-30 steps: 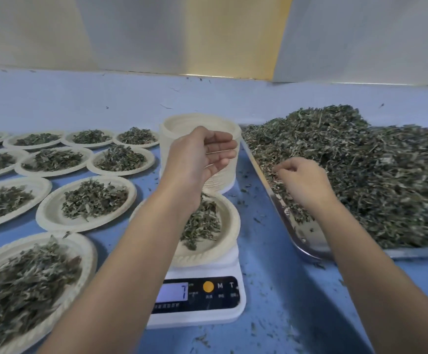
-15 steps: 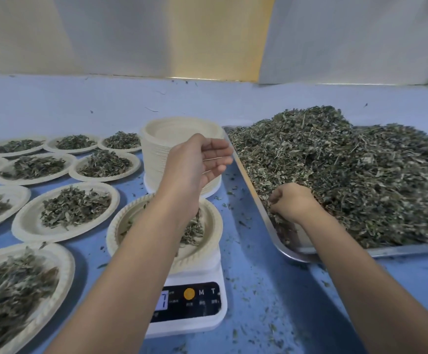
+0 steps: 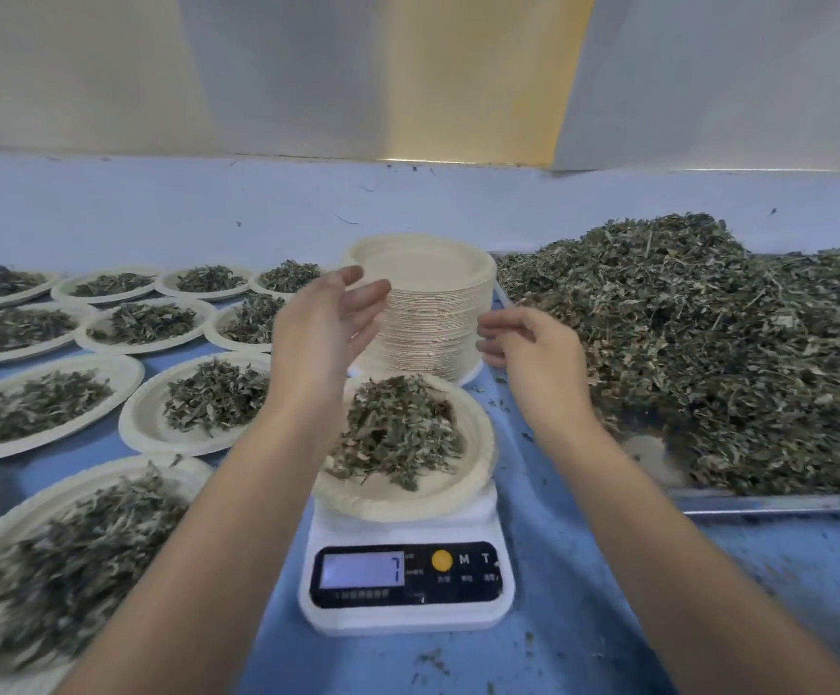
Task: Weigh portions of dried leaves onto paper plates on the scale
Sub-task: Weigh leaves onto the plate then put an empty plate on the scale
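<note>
One blue table [image 3: 583, 569] carries everything. On its right side sits a metal tray [image 3: 758, 503] with a big heap of dried leaves [image 3: 708, 353], piled high and running out of view at the right edge. The left side is covered by many filled paper plates [image 3: 132, 423] in rows, each with its own leaf portion; the near ones are blurred. At centre back, just beside the tray's left corner, stands a tall stack of empty paper plates [image 3: 428, 313]. In front of the stack is a white scale [image 3: 407, 619], square to me, loose leaf crumbs on the table round it. On the scale is one paper plate [image 3: 478, 474] with a mound of leaves [image 3: 397, 428] in the middle, the rim bare on the near side. My left hand [image 3: 317, 328] is up over the far left edge of that plate, in front of the stack's left side, fingers straight and a bit apart, palm turned toward the stack, holding nothing; I cannot tell if it touches the stack. My right hand [image 3: 533, 353] is at the stack's right side, between stack and tray, back of the hand to the camera, fingers loosely bent, nothing seen in them; the fingertips are blurred, so contact with the stack is unclear. The scale's display [image 3: 360, 570] reads 7, with a yellow button right of it.
</note>
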### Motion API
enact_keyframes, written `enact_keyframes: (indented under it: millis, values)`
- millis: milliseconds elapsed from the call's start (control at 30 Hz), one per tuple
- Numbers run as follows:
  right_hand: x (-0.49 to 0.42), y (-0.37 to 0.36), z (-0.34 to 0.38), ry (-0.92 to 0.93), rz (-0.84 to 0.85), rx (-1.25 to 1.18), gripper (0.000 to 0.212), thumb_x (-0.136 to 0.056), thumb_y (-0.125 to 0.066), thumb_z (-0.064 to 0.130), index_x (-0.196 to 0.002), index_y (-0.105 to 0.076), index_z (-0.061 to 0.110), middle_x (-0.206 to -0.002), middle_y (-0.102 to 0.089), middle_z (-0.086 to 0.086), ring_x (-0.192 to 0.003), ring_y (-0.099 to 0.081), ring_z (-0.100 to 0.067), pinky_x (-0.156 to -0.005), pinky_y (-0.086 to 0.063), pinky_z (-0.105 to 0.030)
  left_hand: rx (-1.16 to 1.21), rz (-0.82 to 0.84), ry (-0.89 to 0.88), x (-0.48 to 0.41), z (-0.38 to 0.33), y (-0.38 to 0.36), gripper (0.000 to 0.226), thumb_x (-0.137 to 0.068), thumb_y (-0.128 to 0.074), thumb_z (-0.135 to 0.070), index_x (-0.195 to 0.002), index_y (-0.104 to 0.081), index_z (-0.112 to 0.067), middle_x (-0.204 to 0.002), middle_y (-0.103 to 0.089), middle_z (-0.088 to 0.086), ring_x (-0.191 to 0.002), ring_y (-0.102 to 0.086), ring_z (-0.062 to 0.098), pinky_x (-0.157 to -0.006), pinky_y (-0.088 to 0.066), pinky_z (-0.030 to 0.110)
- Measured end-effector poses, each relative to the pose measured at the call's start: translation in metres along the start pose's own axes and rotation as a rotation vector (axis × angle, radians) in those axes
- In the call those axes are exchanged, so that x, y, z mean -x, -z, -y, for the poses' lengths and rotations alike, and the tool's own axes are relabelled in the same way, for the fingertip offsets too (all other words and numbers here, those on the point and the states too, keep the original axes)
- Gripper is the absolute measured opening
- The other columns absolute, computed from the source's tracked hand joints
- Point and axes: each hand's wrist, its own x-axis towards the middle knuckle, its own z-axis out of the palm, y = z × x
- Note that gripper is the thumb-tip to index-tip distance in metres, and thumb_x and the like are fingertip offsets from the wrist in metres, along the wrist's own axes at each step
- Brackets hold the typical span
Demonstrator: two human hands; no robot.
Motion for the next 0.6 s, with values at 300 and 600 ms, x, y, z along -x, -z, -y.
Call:
enact_keyframes:
  millis: [300,600]
  values:
    - [0.016,-0.028,-0.021,-0.123,0.028,-0.023,0.035,-0.089,-0.051,0.003,-0.077,-0.069,0.031,-0.096,-0.07,0.01,-0.102,-0.06,-0.01,-0.091,-0.047,-0.029,-0.349,-0.158,-0.045,-0.005,0.022,0.054,0.031,-0.1,-0.032,-0.018,-0.117,-0.058,-0.019,-0.11,-0.065,-0.008,-0.101,-0.058,0.002,-0.086,-0.038,0.023]
    - [0.016,-0.026,-0.024,-0.201,0.023,-0.119,0.033,-0.086,-0.048,-0.003,-0.082,-0.072,0.02,-0.096,-0.072,0.001,-0.099,-0.064,-0.013,-0.094,-0.05,-0.032,-0.282,-0.14,0.15,-0.01,0.035,0.06,0.033,-0.098,-0.037,-0.013,-0.122,-0.059,-0.006,-0.122,-0.063,0.005,-0.114,-0.057,0.015,-0.102,-0.04,0.029]
